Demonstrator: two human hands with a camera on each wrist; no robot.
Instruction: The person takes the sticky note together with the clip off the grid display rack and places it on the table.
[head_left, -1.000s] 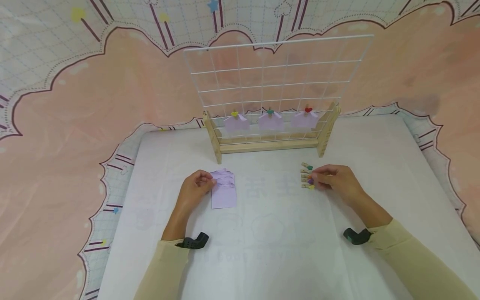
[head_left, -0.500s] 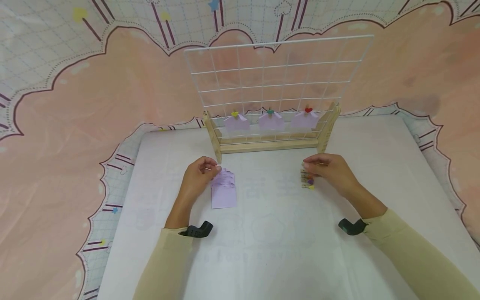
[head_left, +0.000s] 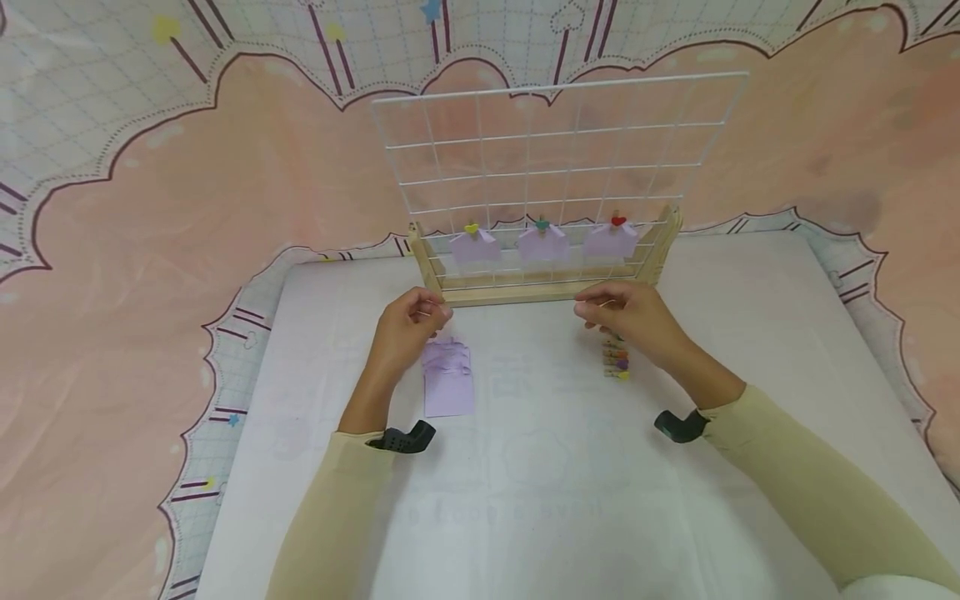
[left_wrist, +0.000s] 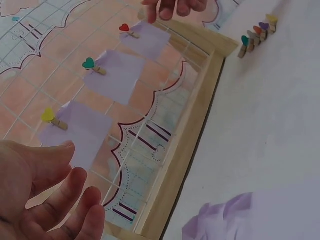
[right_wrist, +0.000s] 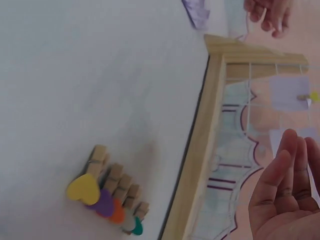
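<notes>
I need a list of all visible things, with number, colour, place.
Table: 1, white, centre
Cloth: 1, mostly peach, around table
Stand: 1, wooden, table's back
Wire grid: 1, white, in stand
Hung papers: 3, lilac, on grid
Hung clips: 3, yellow, green, red, on grid
Loose clips: 5, yellow, purple, orange, greyish, green, table's right
Loose papers: count unclear, lilac, table's left
Sleeves: 2, beige, lower frame
Wrist devices: 2, black, at sleeves
Left hand: 1, near loose papers
Right hand: 1, near loose clips
</notes>
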